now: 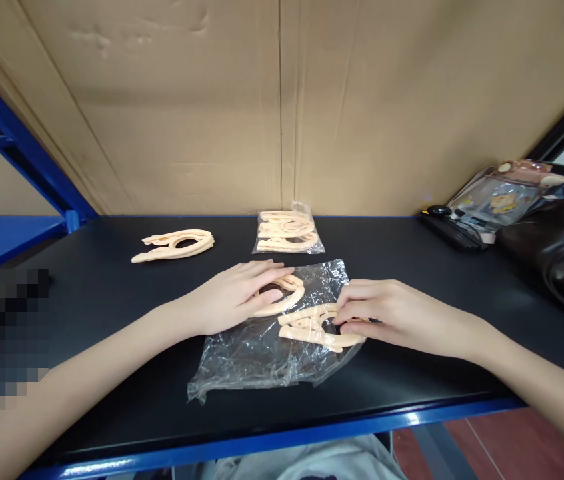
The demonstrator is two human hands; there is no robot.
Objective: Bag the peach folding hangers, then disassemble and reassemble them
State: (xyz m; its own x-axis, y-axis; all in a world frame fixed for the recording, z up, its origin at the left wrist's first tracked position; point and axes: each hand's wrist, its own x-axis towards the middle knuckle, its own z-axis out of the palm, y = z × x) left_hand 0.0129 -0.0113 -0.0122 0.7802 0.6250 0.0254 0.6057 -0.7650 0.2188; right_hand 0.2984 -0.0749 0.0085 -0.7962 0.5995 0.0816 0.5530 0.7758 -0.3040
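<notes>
Two cream folding hangers lie at a crinkled clear plastic bag [242,363] on the black tabletop. My left hand [235,293] rests over the farther folding hanger [292,297], fingers stretched out and thumb apart; the palm hides part of it. At the right end of the nearer folding hanger [312,333], which shows through the plastic, my right hand [382,310] has its fingers curled and closed on hanger and film. Whether the farther hanger is inside the bag, I cannot tell.
Behind lies a clear packet of cream hangers [287,230]. A loose folding hanger [177,245] is at the back left. To the right are a clear pouch [502,197], a dark flat case [455,227] and a black bag [557,247]. Cardboard [187,120] walls the back.
</notes>
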